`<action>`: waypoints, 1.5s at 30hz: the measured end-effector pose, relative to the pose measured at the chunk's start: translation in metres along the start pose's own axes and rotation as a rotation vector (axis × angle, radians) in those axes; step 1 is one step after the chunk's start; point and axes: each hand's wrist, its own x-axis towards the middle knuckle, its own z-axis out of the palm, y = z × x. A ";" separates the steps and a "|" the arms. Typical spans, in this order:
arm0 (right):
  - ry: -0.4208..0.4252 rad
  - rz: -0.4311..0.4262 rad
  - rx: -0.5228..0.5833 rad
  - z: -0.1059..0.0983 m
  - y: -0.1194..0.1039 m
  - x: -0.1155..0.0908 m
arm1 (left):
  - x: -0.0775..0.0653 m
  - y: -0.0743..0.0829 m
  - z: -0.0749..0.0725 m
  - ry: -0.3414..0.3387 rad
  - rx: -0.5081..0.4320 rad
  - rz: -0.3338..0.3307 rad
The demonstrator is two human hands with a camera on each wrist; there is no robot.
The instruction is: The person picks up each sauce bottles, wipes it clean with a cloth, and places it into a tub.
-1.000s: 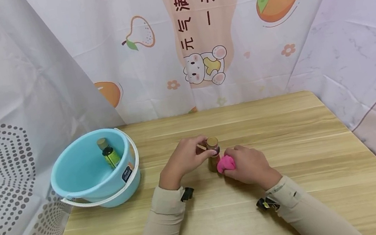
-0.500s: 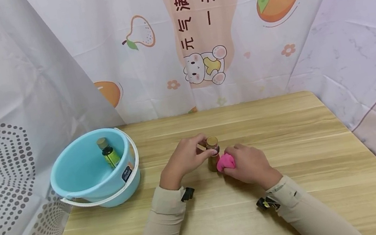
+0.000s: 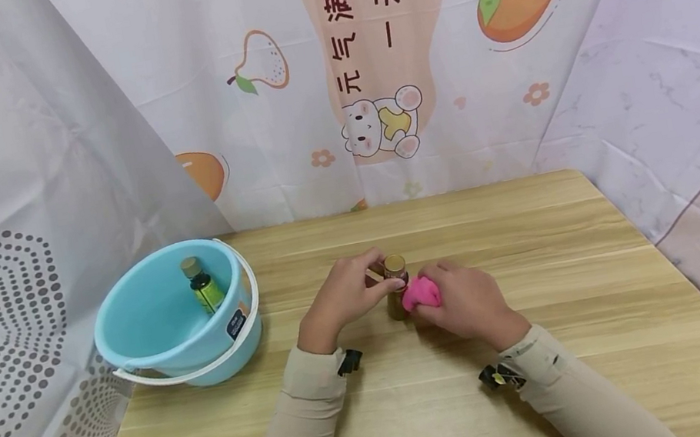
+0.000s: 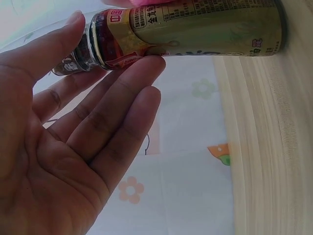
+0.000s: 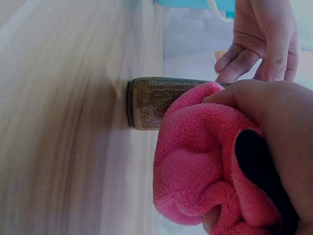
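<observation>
A small bottle (image 3: pixel 397 309) with a gold cap stands upright on the wooden table. My left hand (image 3: pixel 345 299) pinches it by the neck, just below the cap. In the left wrist view the bottle's label (image 4: pixel 205 29) shows printed text, and the thumb and fingers lie on either side of the neck. My right hand (image 3: pixel 469 307) grips a bunched pink cloth (image 5: pixel 188 156) and presses it to the bottle's right side. The cloth hides part of the bottle's side in the right wrist view.
A light blue bucket (image 3: pixel 134 350) with a white handle (image 3: pixel 198 374) stands at the table's left. Inside it leans another bottle (image 3: pixel 204 287) with a green-yellow label. Printed curtains (image 3: pixel 281 145) hang behind the table (image 3: pixel 627 357) and along both sides.
My right hand and the pink cloth have shifted slightly up and to the right along the bottle. The left hand and the bottle have stayed in place.
</observation>
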 end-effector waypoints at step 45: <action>0.248 -0.087 0.076 -0.018 0.004 0.001 | -0.001 -0.004 -0.003 -0.035 -0.105 0.063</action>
